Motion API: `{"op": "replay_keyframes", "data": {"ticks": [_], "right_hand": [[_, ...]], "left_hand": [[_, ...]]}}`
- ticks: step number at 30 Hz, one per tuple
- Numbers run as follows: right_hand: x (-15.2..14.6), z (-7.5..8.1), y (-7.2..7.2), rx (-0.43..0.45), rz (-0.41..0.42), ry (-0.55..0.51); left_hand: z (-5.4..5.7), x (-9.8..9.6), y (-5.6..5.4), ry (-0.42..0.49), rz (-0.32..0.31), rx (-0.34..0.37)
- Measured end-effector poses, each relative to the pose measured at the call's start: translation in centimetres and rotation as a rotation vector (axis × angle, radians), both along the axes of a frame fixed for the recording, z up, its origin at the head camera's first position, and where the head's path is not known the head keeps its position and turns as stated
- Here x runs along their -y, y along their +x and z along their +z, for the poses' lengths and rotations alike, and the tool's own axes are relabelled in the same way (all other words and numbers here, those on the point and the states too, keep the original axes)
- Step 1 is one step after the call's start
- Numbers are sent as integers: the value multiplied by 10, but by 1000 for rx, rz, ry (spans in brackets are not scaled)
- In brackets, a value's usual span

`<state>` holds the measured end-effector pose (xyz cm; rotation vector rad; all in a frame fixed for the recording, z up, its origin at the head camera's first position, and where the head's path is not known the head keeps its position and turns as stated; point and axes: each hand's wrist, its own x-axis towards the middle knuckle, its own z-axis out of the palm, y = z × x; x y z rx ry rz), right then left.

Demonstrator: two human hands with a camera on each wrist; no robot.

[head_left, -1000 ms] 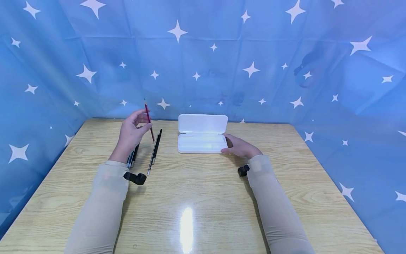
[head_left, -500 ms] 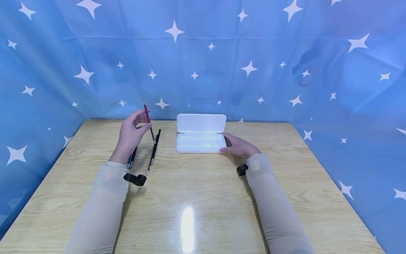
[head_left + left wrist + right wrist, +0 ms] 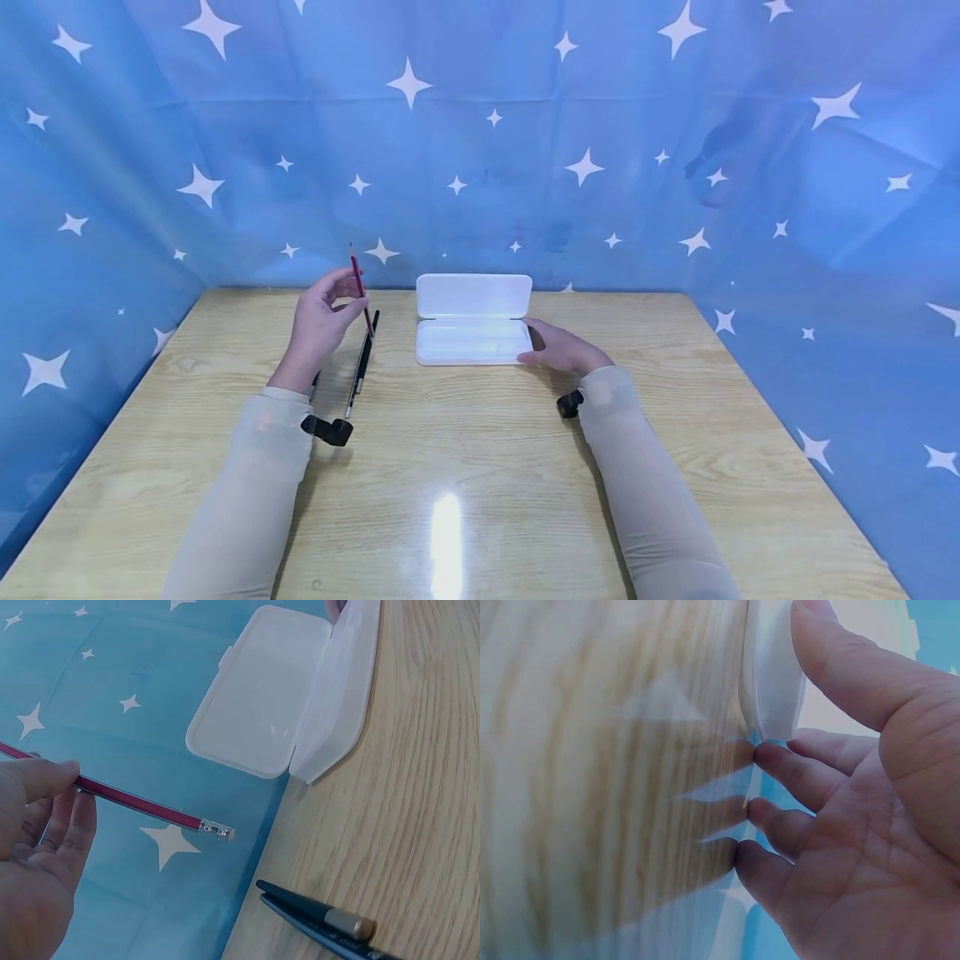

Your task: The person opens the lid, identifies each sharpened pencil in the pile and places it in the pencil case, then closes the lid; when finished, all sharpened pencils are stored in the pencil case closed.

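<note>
In the head view, my left hand [image 3: 318,325] pinches a red pencil [image 3: 358,279] between thumb and fingers, above the left part of the table. The pencil's sharpened tip points up and away; its eraser end, with a silver ferrule [image 3: 216,829], shows plainly in the left wrist view. A white pencil case [image 3: 427,343] stands with its lid [image 3: 474,297] raised at the back middle. At the case's right end, my right hand [image 3: 562,348] holds it between thumb and fingers. Several of that hand's fingertips [image 3: 769,814] touch the tabletop in the right wrist view.
Dark pencils [image 3: 363,362] lie side by side on the wooden table [image 3: 480,442], just right of my left wrist. Another dark item [image 3: 315,382] is mostly hidden beneath that wrist. A blue curtain with white stars [image 3: 480,150] hangs behind the table's back edge.
My left hand has shifted slightly right with the red pencil, covering more of the dark items under the wrist. The right hand and the case stay in place.
</note>
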<state>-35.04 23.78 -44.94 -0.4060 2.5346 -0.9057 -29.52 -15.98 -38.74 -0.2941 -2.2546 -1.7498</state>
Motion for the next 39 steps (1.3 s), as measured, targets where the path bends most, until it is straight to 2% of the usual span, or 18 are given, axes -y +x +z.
{"op": "replay_keyframes", "data": {"ticks": [5,8,11,19,31,39], "right_hand": [[-1,-1,-1,-5,3,6],[-1,-2,-1,-3,3,5],[-2,-2,-1,-3,2,4],[-2,-2,-1,-4,7,6],[-3,-2,-1,0,9,4],[-2,-2,0,-5,14,13]], "left_hand": [[-4,-4,-6,-1,-3,6],[-18,-3,-18,-2,-10,-3],[-23,-5,-23,-8,-11,-16],[-21,-16,-27,-5,-23,-38],[-20,-32,-32,-9,-52,-32],[-26,-44,-36,2,-62,-64]]}}
